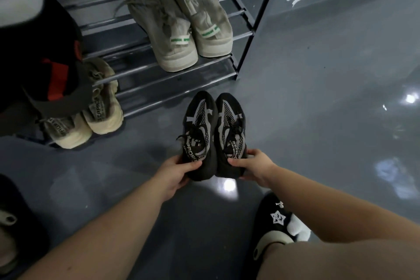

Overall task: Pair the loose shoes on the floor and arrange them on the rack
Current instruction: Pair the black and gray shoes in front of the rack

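Here, left hand [179, 171] and right hand [252, 167] each grip a black shoe [198, 134] heel near the rack [159, 84] front edge; toes may snag its rail.

The dark rack [172, 79] stands on the grey floor [318, 98], carrying grey-green sneakers [193, 36] and, left of these, cream sneakers [91, 118].

Two black sneakers [213, 134] with grey patterning sit side by side at centre frame, toes toward the dark metal rack [159, 75] above. Grey shoes [193, 36] stand on its rungs at upper centre; a cream pair [91, 118] sits at left.
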Available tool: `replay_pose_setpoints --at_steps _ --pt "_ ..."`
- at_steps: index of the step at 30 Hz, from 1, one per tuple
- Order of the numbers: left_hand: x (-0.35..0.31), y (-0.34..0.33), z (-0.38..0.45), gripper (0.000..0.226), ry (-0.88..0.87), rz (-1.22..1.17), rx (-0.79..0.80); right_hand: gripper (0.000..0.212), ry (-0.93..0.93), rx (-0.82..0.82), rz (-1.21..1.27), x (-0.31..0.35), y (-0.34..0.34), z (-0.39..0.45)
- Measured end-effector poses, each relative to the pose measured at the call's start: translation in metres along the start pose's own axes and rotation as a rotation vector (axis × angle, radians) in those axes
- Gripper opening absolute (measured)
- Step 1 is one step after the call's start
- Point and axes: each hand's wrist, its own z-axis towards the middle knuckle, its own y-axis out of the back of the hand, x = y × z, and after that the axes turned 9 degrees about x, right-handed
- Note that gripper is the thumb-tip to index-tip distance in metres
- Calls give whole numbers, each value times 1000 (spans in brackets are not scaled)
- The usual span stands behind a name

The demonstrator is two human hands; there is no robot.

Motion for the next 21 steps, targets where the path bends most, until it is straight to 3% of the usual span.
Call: replay_pose_setpoints --at_steps 4,8,16,21 --pt "-6 0 -6 41 32 43 76 55 48 89 228 4 4 -11" --pt "-10 -4 -13 46 -20 -77 118 40 110 164 259 8 5 -25" --pt "-30 -10 -6 44 -190 -127 0 52 259 167 153 46 5 -12" --pt "-55 5 18 64 -232 -143 -159 54 311 149 127 79 0 19"
